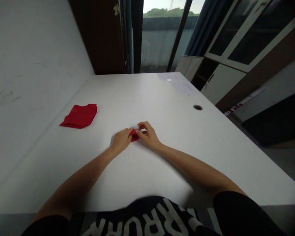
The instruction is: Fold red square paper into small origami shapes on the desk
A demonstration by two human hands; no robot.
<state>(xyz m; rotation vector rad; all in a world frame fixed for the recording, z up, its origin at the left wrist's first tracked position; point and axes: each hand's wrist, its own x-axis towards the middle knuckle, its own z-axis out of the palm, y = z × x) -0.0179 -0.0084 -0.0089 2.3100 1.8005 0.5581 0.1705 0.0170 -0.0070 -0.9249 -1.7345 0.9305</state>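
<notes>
A small folded piece of red paper (134, 138) is between my hands, just above or on the white table, its lower side slightly gaping. My left hand (122, 141) is closed on its left end, fingers over the top. At the right end, my right hand (149, 137) has curled fingers, with the thumb against the paper's edge. The fingers partly hide the paper, so its full folded shape does not show.
Several red sheets (80, 116) lie in a loose pile at the left, near the wall. Printed white papers (180, 86) lie at the table's far right, beyond a round cable hole (198, 107). Cabinets (222, 82) stand past the table's right edge.
</notes>
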